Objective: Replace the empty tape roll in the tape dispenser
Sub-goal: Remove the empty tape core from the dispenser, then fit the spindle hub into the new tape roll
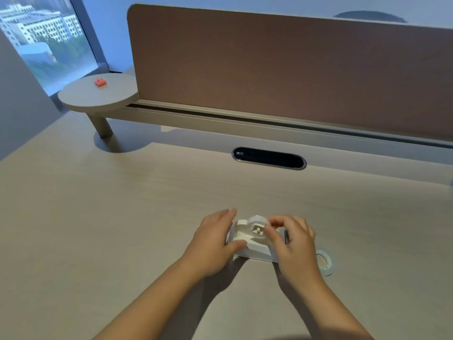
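Lying beside right hand (295, 244): spare roll (324, 263).

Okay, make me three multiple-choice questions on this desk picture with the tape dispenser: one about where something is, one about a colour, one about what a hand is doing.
1. Where does the loose tape ring lie?
A. On the desk, just right of the right hand
B. On the round shelf
C. Inside the cable slot

2. What colour is the small object on the round shelf?
A. Blue
B. Red-orange
C. Green

3. What is the left hand doing?
A. Resting flat, apart from everything
B. Holding the tape dispenser at its left end
C. Lifting the loose ring

Answers: 1 A, the ring lies on the desk beside the right hand. 2 B, it shows red-orange. 3 B, its thumb and fingers wrap the white body.
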Tool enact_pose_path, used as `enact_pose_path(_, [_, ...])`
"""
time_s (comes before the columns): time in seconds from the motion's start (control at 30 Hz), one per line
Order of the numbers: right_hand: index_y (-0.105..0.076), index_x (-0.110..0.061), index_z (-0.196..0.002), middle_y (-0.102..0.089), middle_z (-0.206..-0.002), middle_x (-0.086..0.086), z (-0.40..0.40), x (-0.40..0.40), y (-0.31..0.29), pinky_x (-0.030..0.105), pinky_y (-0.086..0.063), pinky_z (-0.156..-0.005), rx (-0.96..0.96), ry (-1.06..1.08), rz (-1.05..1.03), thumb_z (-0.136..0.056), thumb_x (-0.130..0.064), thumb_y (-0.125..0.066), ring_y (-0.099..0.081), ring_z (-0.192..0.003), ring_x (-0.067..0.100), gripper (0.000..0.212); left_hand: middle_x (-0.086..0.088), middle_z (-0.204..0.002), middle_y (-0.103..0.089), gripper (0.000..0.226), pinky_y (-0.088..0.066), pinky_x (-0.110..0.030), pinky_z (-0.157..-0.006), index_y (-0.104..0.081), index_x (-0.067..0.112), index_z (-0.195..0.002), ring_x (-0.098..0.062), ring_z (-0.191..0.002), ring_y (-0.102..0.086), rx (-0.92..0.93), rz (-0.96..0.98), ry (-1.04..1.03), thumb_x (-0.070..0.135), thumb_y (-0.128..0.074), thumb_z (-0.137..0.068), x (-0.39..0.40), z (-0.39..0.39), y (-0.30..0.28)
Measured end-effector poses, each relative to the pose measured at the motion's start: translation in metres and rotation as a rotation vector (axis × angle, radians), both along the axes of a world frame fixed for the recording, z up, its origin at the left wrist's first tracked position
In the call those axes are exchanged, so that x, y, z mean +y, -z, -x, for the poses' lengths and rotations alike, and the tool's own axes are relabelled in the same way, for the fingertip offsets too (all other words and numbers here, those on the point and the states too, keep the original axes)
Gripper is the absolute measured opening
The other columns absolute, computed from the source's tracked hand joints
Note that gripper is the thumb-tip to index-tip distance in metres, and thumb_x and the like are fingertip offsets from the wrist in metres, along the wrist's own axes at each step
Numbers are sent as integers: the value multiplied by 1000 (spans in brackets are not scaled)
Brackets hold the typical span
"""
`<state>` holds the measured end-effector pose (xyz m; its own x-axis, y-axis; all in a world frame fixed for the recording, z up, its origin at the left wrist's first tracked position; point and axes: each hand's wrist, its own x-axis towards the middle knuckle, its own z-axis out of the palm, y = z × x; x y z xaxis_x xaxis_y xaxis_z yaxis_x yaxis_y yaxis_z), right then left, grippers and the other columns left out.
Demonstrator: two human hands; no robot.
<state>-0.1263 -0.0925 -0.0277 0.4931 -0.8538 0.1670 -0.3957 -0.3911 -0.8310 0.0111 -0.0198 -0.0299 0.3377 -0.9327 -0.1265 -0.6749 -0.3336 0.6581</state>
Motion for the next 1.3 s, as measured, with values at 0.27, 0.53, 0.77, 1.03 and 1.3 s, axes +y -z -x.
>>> enact_pose_path(0.27, [-60,-26,-68,-64,-65,-6,20,29,-1,13,-48,-59,-323,-127,-227,-82,-9,-57,-59,-64,3,22,10,-70,-70,16,-52,-13,-65,-67,16,-86,-4,-70,-63,868,273,-101,15,-52,-82,35,32,-14])
enact_pose_path(0.53, [-61,-22,-76,-64,-73,-2,48,90,23,14,-51,-58,-346,-157,-200,-81,-11,-58,-62,-63,2,13,0,-73,-70,14,-56,-18,-64,-68,17,-79,-14,-74,-65,943,408,-74,12,-56,-81,84,66,19])
enact_pose_path(0.77, [-61,-14,-76,-64,-70,5,61,119,14,14,-48,-49,-369,-217,-307,-80,-5,-59,-62,-56,6,10,-11,-90,-68,17,-52,-25,-76,-69,13,-90,-19,-84,-63,1034,360,26,9,-56,-79,115,78,14])
enact_pose_path(1.03, [-63,-25,-77,-68,-80,-3,66,97,36,16,-52,-60,-294,-92,-100,-80,-14,-59,-64,-76,11,12,-8,-71,-71,16,-55,-22,-60,-72,9,-77,-18,-69,-67,1102,384,-110,16,-58,-78,86,84,27])
enact_pose_path(1.3, [-65,-9,-102,-65,-102,11,77,42,65,7,-36,-66,-17,88,184,-83,-9,-54,-53,-89,14,22,-11,-88,-59,13,-56,-18,-58,-60,4,-91,-20,-80,-62,1030,400,-266,6,-58,-79,43,76,42])
